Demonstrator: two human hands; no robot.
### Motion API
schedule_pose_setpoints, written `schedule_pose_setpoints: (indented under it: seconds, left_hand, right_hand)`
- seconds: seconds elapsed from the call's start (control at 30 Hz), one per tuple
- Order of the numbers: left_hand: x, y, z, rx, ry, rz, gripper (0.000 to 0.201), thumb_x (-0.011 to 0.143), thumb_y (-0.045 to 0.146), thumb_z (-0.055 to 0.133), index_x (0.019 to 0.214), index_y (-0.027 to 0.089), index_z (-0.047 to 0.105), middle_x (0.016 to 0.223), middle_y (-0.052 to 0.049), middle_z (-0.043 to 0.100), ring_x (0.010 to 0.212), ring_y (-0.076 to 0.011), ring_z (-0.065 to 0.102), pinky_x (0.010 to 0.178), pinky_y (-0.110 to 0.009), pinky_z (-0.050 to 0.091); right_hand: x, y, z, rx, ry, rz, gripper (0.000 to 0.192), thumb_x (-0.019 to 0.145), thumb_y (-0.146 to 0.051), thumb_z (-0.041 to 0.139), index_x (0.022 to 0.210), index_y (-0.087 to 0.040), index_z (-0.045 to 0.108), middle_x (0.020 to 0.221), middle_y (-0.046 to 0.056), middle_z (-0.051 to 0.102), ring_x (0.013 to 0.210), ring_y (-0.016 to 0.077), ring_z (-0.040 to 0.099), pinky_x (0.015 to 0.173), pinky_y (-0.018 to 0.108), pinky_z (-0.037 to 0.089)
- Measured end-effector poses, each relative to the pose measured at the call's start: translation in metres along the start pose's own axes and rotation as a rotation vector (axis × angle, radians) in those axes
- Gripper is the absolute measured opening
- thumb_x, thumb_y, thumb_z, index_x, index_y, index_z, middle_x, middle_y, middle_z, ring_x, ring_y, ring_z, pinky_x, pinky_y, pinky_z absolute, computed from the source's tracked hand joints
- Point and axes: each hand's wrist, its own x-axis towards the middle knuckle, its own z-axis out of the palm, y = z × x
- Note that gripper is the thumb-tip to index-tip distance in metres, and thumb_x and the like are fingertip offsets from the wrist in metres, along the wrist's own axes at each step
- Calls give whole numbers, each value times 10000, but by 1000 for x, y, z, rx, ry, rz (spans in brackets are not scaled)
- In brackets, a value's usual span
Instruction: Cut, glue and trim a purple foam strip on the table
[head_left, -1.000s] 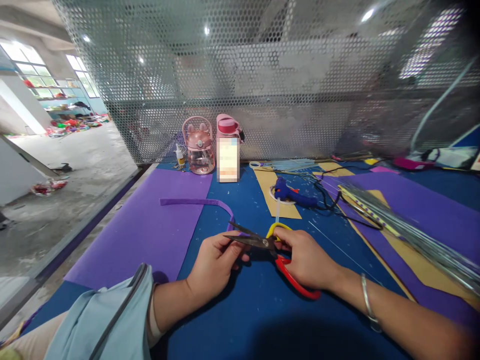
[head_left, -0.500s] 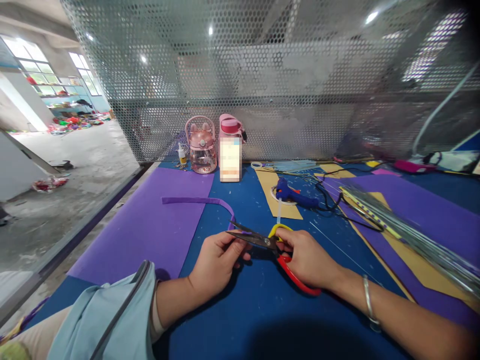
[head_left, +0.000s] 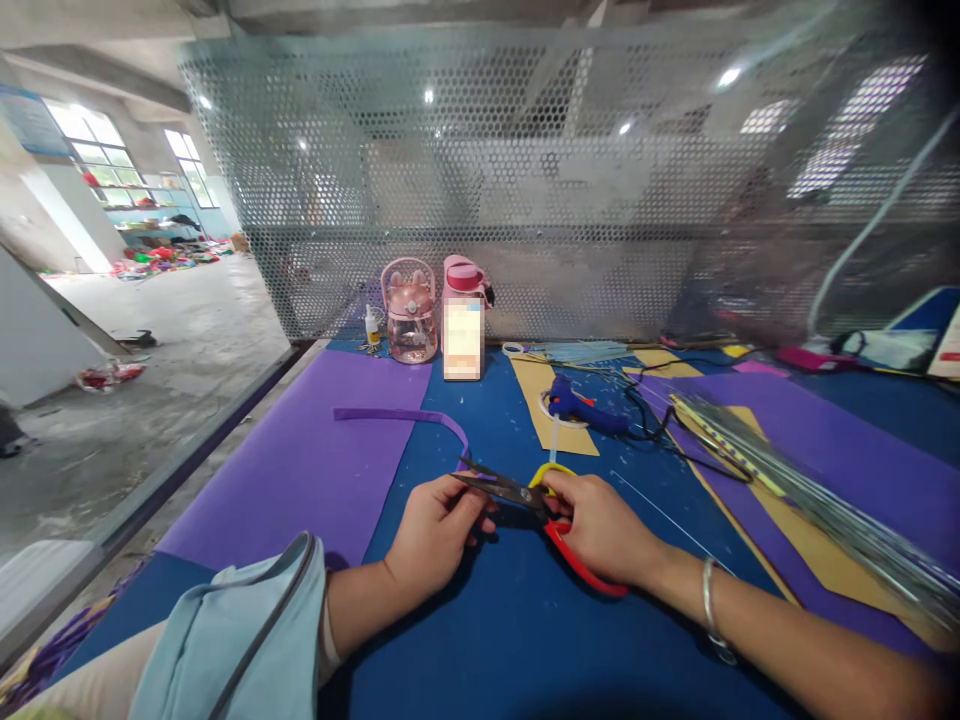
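My left hand [head_left: 442, 522] pinches the near end of a narrow purple strip [head_left: 397, 414] between thumb and fingers. The strip curves away and its far end lies over a purple sheet [head_left: 292, 480]. In my right hand [head_left: 596, 520] are scissors [head_left: 517, 490] with one yellow and one red handle. Their dark blades are slightly apart and reach across the strip's held end, close above my left fingertips. Whether the blades touch the strip I cannot tell.
Behind my hands a blue glue gun [head_left: 585, 408] rests on a tan sheet [head_left: 536, 395]. A pink clear bottle [head_left: 412, 320], a phone [head_left: 462, 340] and a small glue bottle [head_left: 372, 326] stand along the mesh panel [head_left: 480, 190]. Bundled wires [head_left: 817, 510] lie right on the blue table [head_left: 480, 640].
The view has tilted slightly up, so most things sit lower in the picture. The scissor blades look a little closer together. Both hands keep their holds.
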Motion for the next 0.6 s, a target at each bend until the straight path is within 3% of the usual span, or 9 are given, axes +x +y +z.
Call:
schedule_pose_setpoints:
  seconds: [0.6]
  left_hand:
    - [-3, 4, -1, 12, -15, -17, 311, 790, 431, 596, 796, 121, 626, 727, -45, 646, 580, -118, 624, 447, -173, 416]
  right_hand:
    - [-3, -3, -2, 11, 26, -25, 136, 650, -103, 478, 654, -218, 405, 597, -24, 532, 534, 131, 455, 510, 237, 290]
